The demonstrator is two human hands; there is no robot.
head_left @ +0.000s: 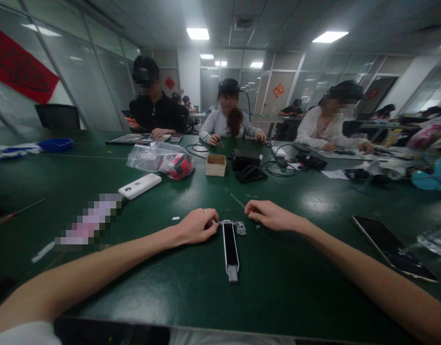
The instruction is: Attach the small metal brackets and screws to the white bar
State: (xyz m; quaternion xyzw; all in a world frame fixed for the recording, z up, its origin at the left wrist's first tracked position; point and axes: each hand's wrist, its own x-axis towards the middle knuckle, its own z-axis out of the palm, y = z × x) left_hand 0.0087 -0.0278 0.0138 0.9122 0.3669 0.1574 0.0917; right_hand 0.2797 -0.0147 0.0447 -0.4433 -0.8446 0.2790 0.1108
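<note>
A long, narrow device with a black face and a white frame (230,247) lies on the green table in front of me, its grey end towards me. At its far right edge sits a small metal bracket (241,228). My left hand (200,225) is closed beside the device's far left corner, fingertips pinched around a small piece mostly hidden by them. Just right of the bracket, my right hand (261,213) is closed, with a thin grey rod (237,200) pointing out from its fingertips to the far left. Tiny bits (257,226) lie under the right hand.
A white handheld device (140,186) and a plastic bag (152,158) lie to the left. A small box (215,166) and a black case (246,159) with cables stand ahead. A phone (393,247) rests at right. Several people sit across the green table (163,292).
</note>
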